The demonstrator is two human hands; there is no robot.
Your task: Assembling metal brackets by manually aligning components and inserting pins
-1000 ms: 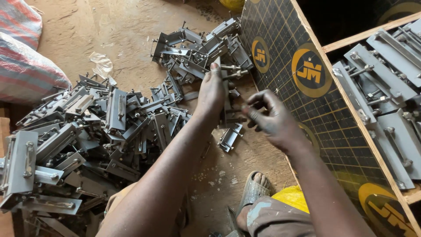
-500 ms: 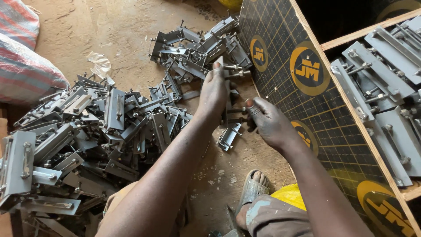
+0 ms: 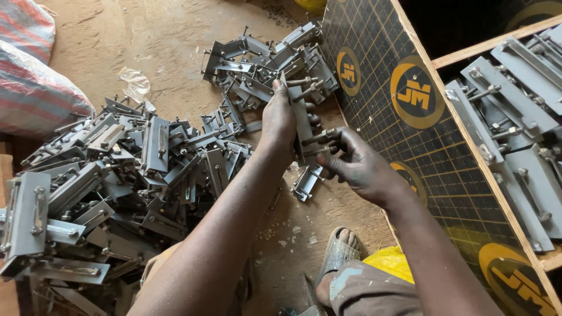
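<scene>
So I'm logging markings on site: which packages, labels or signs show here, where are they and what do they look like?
Dark panel: leaning at right beside the hands, black with a fine yellow grid.
Round emblems: spaced along that panel, yellow circles with dark centres.
Woven sacks: upper left on the ground, striped red, white and grey.
Clear plastic wrapper: crumpled on the dirt, above the metal pile.

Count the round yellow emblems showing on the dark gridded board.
4 round yellow emblems on the dark gridded board: small upper one, large one, one behind the right hand at, one bottom right. Others may be hidden.
</scene>
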